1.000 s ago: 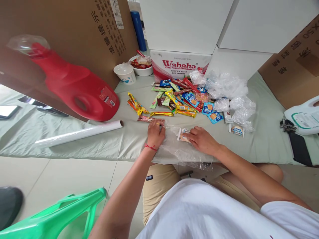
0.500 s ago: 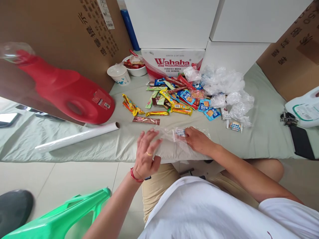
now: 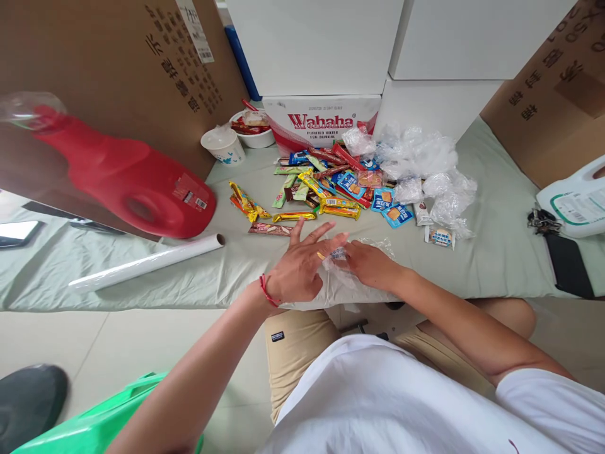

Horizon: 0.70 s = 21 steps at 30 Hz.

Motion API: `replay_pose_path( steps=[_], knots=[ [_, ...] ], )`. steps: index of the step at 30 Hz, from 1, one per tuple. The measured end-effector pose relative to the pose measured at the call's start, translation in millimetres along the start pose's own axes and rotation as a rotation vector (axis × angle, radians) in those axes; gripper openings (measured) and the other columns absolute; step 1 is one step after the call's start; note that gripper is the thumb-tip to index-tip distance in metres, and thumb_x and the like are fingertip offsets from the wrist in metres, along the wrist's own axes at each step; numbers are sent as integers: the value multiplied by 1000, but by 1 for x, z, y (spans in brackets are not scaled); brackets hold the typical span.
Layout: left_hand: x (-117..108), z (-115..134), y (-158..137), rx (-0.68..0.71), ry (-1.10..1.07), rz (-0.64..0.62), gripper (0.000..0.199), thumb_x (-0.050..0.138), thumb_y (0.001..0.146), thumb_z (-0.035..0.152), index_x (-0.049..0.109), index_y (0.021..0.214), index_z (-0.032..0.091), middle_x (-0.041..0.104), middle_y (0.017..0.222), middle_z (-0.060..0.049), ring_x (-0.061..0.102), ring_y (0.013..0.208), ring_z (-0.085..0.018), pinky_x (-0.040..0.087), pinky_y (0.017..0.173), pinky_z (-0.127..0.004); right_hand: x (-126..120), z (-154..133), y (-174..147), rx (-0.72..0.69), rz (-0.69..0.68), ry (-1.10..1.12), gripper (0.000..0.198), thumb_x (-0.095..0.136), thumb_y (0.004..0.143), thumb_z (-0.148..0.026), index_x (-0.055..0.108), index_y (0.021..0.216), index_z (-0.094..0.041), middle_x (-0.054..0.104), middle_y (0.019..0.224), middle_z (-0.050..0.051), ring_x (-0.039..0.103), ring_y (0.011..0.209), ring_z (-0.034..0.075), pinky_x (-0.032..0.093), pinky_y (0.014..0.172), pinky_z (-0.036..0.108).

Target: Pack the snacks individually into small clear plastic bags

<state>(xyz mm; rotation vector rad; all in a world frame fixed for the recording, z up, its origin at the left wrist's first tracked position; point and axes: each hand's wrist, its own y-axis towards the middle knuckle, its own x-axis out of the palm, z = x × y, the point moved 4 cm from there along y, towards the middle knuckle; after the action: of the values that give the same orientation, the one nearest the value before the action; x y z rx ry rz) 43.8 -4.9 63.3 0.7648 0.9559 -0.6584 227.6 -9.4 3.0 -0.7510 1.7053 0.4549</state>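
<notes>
shifted rightward, the left hand (image 3: 299, 270) splays, released, while the curled right hand (image 3: 374, 266) grasps crinkly clear film (image 3: 341, 275).

splayed left hand (image 3: 300, 268) (palm down)

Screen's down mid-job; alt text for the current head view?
The open left hand is close beside the right hand, which touches clear film with a small, partly hidden packet on pale green cloth. Beyond, wrapped snacks lie piled before a Wahaha carton, with clear-wrapped bundles to the right. A white roll and red jug are at left.
</notes>
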Motion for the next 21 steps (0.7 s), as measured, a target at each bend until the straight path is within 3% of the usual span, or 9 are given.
replay_pose_path(
  steps=[3, 5, 8, 9, 11, 13, 17, 19, 21],
  knots=[
    [6, -6, 4, 28, 53, -110, 93, 62, 79, 17, 27, 164, 24, 66, 145, -10, 45, 150, -33, -13, 127, -68, -3, -1, 2, -47, -14, -66, 37, 45, 110, -28, 60, 144, -26, 60, 127, 15, 55, 113, 26, 45, 88, 35],
    [8, -13, 2, 5, 101, -141, 75, 67, 83, 25, 47, 154, 24, 71, 135, -11, 54, 141, -34, -6, 128, -69, -6, -2, 2, -80, -40, -122, 39, 43, 111, -28, 60, 145, -27, 61, 122, 14, 56, 109, 27, 43, 84, 35],
    [7, -25, -5, -56, 112, -143, 23, 65, 89, 32, 76, 109, 25, 77, 104, -7, 65, 121, -30, 14, 128, -65, -10, -1, 2, -99, -64, -156, 40, 44, 110, -24, 60, 146, -28, 61, 114, 13, 56, 100, 25, 40, 79, 32],
    [6, -29, -8, -86, 87, -119, 16, 63, 91, 33, 77, 95, 25, 76, 96, -6, 66, 116, -29, 22, 127, -62, -11, -1, 2, -100, -66, -152, 41, 45, 109, -22, 60, 146, -29, 61, 112, 12, 55, 98, 24, 39, 78, 32],
    [3, -35, -16, -145, 9, -54, 20, 60, 93, 34, 74, 83, 24, 75, 94, -6, 65, 118, -27, 31, 124, -56, -12, 2, 2, -113, -75, -142, 44, 46, 108, -18, 58, 148, -30, 61, 111, 11, 55, 96, 23, 38, 77, 31],
    [4, -38, -24, -183, -61, -20, 21, 58, 93, 33, 74, 84, 24, 77, 112, -7, 56, 136, -29, 27, 126, -57, -13, 4, 3, -139, -91, -143, 49, 47, 106, -15, 56, 150, -34, 61, 111, 10, 54, 96, 22, 36, 76, 30],
    [13, -30, -29, -141, -56, -97, 20, 58, 89, 28, 75, 78, 25, 67, 145, -4, 23, 161, -35, -2, 128, -67, -13, 8, 6, -190, -75, -154, 47, 48, 107, -19, 58, 149, -36, 60, 108, 9, 55, 95, 22, 35, 74, 30],
    [17, -25, -26, -93, -32, -115, 22, 57, 91, 27, 76, 81, 26, 71, 140, -4, 25, 161, -34, -9, 127, -68, -13, 9, 7, -194, -63, -139, 42, 48, 108, -24, 60, 147, -34, 61, 107, 10, 56, 95, 23, 35, 73, 30],
    [18, -25, -23, -104, -27, -74, 26, 52, 97, 29, 76, 86, 27, 79, 121, -5, 43, 152, -31, -9, 127, -67, -13, 9, 8, -181, -61, -118, 41, 48, 108, -23, 61, 146, -32, 62, 107, 10, 56, 96, 23, 35, 73, 30]
  ],
)
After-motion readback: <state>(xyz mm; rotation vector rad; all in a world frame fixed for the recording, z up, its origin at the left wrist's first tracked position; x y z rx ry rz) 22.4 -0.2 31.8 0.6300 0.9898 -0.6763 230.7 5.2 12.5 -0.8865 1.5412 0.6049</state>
